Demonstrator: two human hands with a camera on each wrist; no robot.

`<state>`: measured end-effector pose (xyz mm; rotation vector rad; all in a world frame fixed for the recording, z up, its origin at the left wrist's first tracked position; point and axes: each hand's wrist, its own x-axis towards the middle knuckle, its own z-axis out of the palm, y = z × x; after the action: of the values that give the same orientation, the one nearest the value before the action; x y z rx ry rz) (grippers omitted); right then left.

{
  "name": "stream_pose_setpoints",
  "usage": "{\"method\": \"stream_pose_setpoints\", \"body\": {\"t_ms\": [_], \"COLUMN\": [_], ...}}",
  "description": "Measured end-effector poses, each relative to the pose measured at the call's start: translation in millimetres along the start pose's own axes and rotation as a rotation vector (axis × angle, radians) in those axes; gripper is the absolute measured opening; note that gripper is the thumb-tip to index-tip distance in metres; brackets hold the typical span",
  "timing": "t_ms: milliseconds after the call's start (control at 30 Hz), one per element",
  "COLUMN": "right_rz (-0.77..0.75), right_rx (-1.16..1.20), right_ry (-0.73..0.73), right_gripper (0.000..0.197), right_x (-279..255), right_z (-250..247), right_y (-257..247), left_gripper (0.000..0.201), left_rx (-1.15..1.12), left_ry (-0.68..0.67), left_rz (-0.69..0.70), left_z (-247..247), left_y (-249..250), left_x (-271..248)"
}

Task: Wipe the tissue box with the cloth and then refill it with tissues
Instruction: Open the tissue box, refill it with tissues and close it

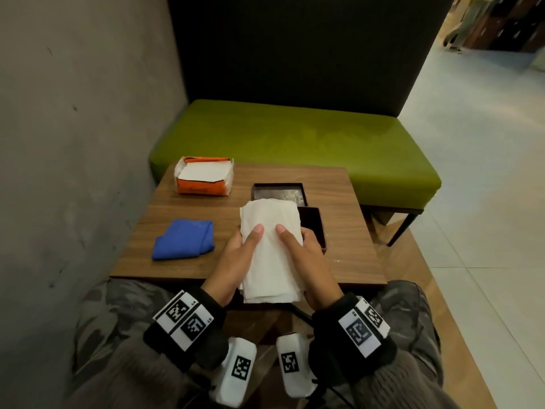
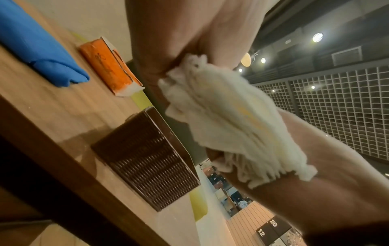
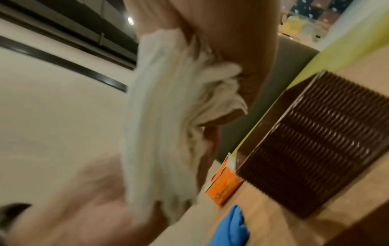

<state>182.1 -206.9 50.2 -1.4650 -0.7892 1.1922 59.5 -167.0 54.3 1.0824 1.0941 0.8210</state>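
Observation:
Both hands hold a thick stack of white tissues [image 1: 269, 252] above the near edge of the wooden table [image 1: 348, 261]. My left hand [image 1: 243, 249] grips its left side and my right hand [image 1: 299, 246] its right side, thumbs on top and fingers underneath. The stack's layered edge fills the left wrist view [image 2: 231, 119] and the right wrist view [image 3: 164, 116]. Just behind the stack lies the dark brown tissue box in two open parts: one [image 1: 278, 191] further back, the other [image 1: 312, 225] at the right, partly hidden by the tissues. Its ribbed side [image 2: 147, 159] [image 3: 315, 141] shows in both wrist views. The blue cloth [image 1: 184, 242] lies folded on the left.
An opened orange tissue pack [image 1: 203, 175] sits at the table's far left corner. A green bench [image 1: 295, 137] stands behind the table, and a grey wall [image 1: 73, 143] closes off the left side. Tiled floor [image 1: 486, 202] lies to the right.

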Motion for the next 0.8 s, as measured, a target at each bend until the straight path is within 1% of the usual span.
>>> {"method": "stream_pose_setpoints", "body": {"t_ms": [33,67,133,167,200,233,300,333,367,467,500,567,600,700,800], "right_rz": [0.031,0.052,0.099,0.127,0.147,0.163,0.160,0.145,0.127,0.109,0.106,0.112,0.117,0.108,0.103], "right_rx": [0.052,0.122,0.279,0.340,0.371,0.365,0.317,0.305,0.299,0.265,0.245,0.251,0.272,0.286,0.281], "right_ry": [-0.027,-0.058,-0.140,-0.186,-0.220,-0.242,-0.234,-0.217,-0.207,-0.203,-0.193,-0.181,-0.186,-0.215,-0.207], "right_gripper": [0.063,0.063,0.053,0.054,0.057,0.060,0.062,0.061,0.057,0.051,0.050,0.051,0.052,0.049,0.041], "right_x": [0,0,-2,-3,-4,-3,-3,-3,-3,-4,-3,-2,-2,-2,-1], "right_z": [1,1,-4,-6,-7,-7,-4,-3,-3,-3,-3,-4,-5,-8,-10], "right_y": [0,0,-4,-5,-7,-8,-10,-10,-10,-10,-10,-9,-9,-7,-6], "left_gripper": [0.032,0.029,0.022,0.021,0.025,0.035,0.055,0.059,0.056,0.036,0.039,0.056,0.060,0.049,0.049], "left_rx": [-0.011,-0.031,-0.061,-0.063,-0.054,-0.032,0.012,0.006,-0.013,-0.002,0.032,0.047,0.038,0.088,0.142], "left_ry": [0.003,0.005,-0.016,-0.039,-0.073,-0.112,-0.167,-0.176,-0.181,-0.220,-0.221,-0.213,-0.216,-0.239,-0.254], "left_rz": [0.011,0.020,0.026,0.022,0.017,0.014,0.008,-0.001,-0.010,-0.042,-0.049,-0.069,-0.081,-0.088,-0.065], "left_z": [1,2,-1,-2,-2,-2,0,-1,-1,0,2,2,0,-7,-10], "left_y": [0,1,4,5,7,9,13,14,14,16,16,15,15,16,18], "left_x": [-2,-3,-3,-4,-4,-4,-5,-5,-4,-3,-5,-6,-5,-2,2]}}
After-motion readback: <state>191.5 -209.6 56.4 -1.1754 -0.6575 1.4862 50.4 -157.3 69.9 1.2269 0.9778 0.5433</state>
